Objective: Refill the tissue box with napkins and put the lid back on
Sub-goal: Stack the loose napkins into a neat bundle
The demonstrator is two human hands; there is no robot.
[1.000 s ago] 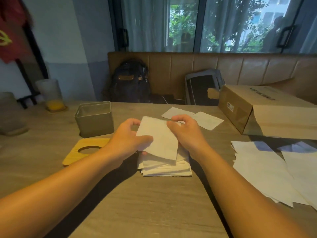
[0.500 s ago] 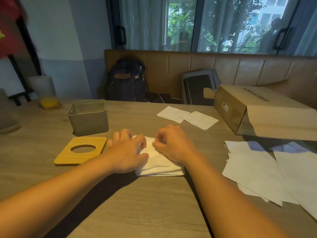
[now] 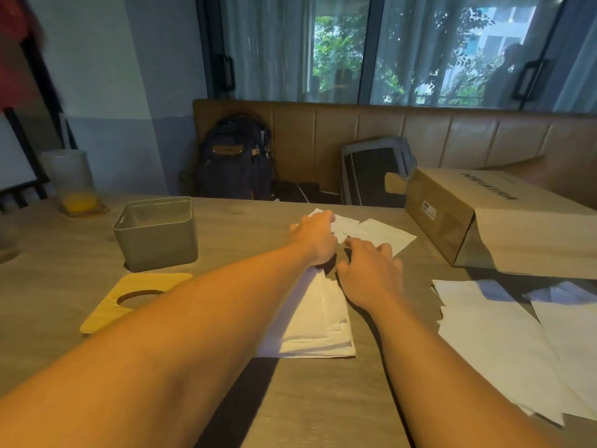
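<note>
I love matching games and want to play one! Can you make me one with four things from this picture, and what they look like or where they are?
Things:
1. tissue box
2. lid
3. cup
4. backpack

Clues:
A. sits on the bench
B. yellow, lying flat on the table
C. grey, open on top
D. has a little orange drink in the bottom

Pairs: 1-C, 2-B, 3-D, 4-A

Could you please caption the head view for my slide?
Left hand and right hand reach to loose napkins beyond the folded stack; tissue box stands unlidded.
</note>
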